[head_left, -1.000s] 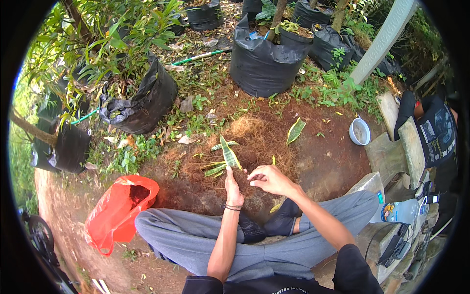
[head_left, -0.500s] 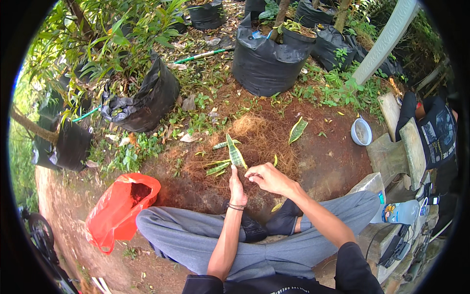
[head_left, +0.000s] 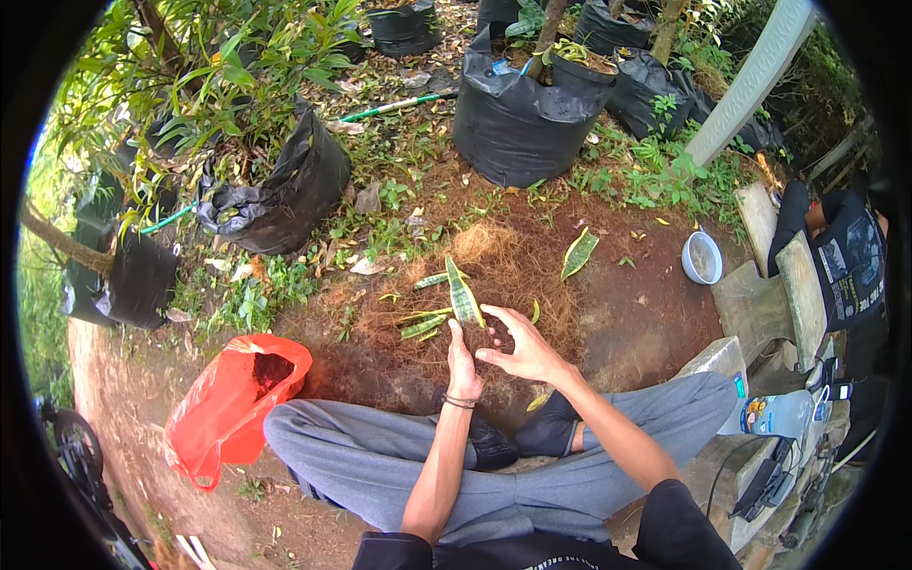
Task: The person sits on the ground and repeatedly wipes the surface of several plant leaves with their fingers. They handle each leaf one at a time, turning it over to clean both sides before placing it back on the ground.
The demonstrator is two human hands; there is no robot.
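Observation:
Upright in my left hand point(head_left: 463, 369) is a snake plant leaf point(head_left: 463, 294), green with yellow edges, pinched at its lower end. Beside it on the right, my right hand point(head_left: 527, 351) is open, thumb and fingers spread near the leaf's base. Whether a fingertip touches the leaf is hard to tell. Behind and to the left of my hands, several cut leaf pieces point(head_left: 421, 328) lie on brown coconut fibre point(head_left: 486, 245). Another snake plant leaf point(head_left: 579, 253) rests farther right on the soil.
A red plastic bag point(head_left: 223, 404) with dark material sits at left. Black grow bags point(head_left: 522, 123) stand at the back. To the right are a white bowl point(head_left: 701, 258), concrete blocks point(head_left: 755, 304), a large water bottle point(head_left: 784, 414) and another person's dark shirt point(head_left: 848, 256).
My right hand's fingers have spread apart from a pinch beside the leaf's base. The leaf in my left hand has turned slightly.

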